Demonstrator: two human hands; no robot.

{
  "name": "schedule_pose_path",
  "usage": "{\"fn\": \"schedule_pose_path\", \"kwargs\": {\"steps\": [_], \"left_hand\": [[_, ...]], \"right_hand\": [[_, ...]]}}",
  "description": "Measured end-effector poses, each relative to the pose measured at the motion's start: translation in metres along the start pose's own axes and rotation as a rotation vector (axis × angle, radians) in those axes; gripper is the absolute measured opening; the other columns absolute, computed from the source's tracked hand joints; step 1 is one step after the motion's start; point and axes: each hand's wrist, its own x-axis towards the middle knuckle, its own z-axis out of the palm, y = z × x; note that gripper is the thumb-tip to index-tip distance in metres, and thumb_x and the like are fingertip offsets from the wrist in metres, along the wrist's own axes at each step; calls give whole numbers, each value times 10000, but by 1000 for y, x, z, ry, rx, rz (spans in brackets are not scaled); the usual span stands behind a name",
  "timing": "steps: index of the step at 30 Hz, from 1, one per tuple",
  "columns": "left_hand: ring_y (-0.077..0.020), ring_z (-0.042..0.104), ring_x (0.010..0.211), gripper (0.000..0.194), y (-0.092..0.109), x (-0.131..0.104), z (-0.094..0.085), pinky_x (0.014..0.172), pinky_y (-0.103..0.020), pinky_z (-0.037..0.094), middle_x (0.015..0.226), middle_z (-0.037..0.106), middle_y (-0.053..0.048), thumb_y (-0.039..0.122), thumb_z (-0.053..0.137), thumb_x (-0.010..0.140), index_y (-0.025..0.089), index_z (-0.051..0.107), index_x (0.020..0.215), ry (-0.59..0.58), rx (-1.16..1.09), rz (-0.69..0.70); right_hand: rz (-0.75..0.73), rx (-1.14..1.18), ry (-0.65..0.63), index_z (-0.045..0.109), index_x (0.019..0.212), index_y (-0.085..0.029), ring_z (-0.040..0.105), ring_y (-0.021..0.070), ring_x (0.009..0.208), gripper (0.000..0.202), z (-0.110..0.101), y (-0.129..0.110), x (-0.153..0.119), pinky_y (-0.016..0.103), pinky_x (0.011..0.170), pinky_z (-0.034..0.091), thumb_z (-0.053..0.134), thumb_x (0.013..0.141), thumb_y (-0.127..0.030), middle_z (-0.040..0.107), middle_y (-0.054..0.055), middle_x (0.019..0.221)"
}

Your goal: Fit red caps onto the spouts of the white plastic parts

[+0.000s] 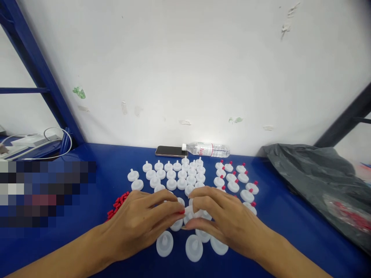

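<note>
My left hand (pixel 145 216) pinches a small red cap (pixel 182 211) between thumb and fingertips. My right hand (pixel 226 216) is closed around a white plastic nozzle lid (pixel 189 210), its spout pointing left at the red cap. The two pieces meet or nearly meet; fingers hide the exact contact. Beside my left wrist lies a pile of red caps (pixel 118 204). Beyond my hands stand rows of white nozzle lids (pixel 171 184) with bare spouts. To their right are several lids with red tips (pixel 233 186). More lids (pixel 194 248) lie below my hands, some turned over.
A phone (pixel 171 151) and a clear plastic bottle (pixel 208 149) lie along the wall on the blue table (pixel 95 158). A dark plastic bag (pixel 313 185) covers the right side, with a clear packet of red pieces (pixel 350 214) on it. White cables (pixel 43 144) are at left, above a pixelated patch.
</note>
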Motion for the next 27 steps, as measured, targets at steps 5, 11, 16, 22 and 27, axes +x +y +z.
{"fn": "schedule_pose_path", "kwargs": {"steps": [5,11,16,22,27], "left_hand": [[-126,743,720,116,1,4,0,507,-250,461,956,757,-14,191,616,1051,186,661,1158,-23,66,-50],[-121,689,642,136,-1,0,1,477,-255,415,976,738,-22,150,534,1069,182,621,1169,-70,120,1],[-120,554,537,312,0,-5,2,464,-284,360,959,694,-4,2,452,984,207,591,1174,-148,105,-31],[-141,548,573,387,4,-7,2,480,-282,378,894,646,-16,-37,461,890,179,579,1189,-123,47,10],[-146,510,535,382,6,-7,3,460,-295,352,860,646,-11,-49,434,883,180,581,1151,-134,73,29]], "right_hand": [[-36,68,13,533,1118,-190,740,149,1034,119,-1,3,-1,253,901,605,537,1115,-309,760,75,1123],[-65,38,94,542,1046,-193,745,157,982,104,1,0,0,257,866,624,575,1097,-277,791,58,1051],[-138,-53,128,566,994,-194,729,166,862,82,1,-9,2,275,745,615,610,1063,-184,803,67,1030],[-176,-65,124,641,874,-185,717,188,868,170,1,-14,-1,303,731,600,614,956,-38,801,107,1037],[-226,-120,82,641,742,-211,701,191,817,296,2,-13,-2,310,723,609,554,924,5,797,108,968]]}}
